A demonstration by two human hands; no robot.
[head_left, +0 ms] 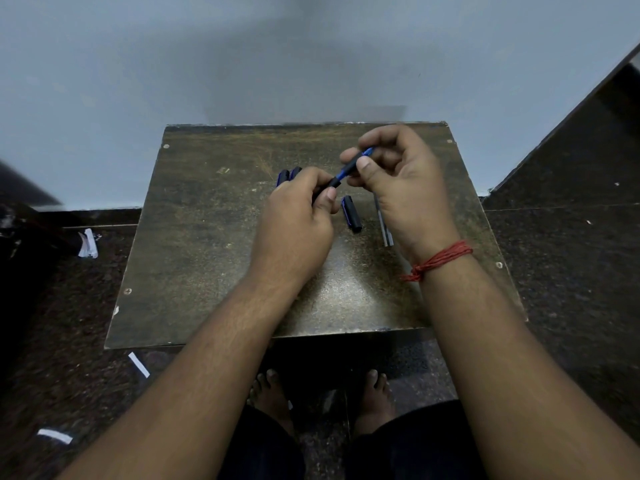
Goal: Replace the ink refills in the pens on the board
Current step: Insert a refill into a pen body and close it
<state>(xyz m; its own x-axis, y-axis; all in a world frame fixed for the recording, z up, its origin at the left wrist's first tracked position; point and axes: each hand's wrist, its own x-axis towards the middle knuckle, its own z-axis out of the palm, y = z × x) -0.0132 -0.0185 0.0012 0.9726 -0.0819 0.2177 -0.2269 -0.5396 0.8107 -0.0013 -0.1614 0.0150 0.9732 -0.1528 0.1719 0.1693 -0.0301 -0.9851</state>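
Over the dark wooden board [207,237] both hands hold one blue and black pen [346,172] slanting up to the right. My left hand [298,216] grips its lower black end; my right hand [398,181] pinches the upper blue part between thumb and fingers. A pen cap [351,214] lies on the board just below the held pen. Two more dark blue pens [289,174] lie behind my left hand, mostly hidden. Thin grey refills [385,230] lie under my right hand, partly covered.
The board sits on a dark speckled floor against a pale blue wall. White paper scraps [138,365] lie on the floor at the left. My bare feet [322,396] are below the board's near edge. A red thread [440,259] circles my right wrist.
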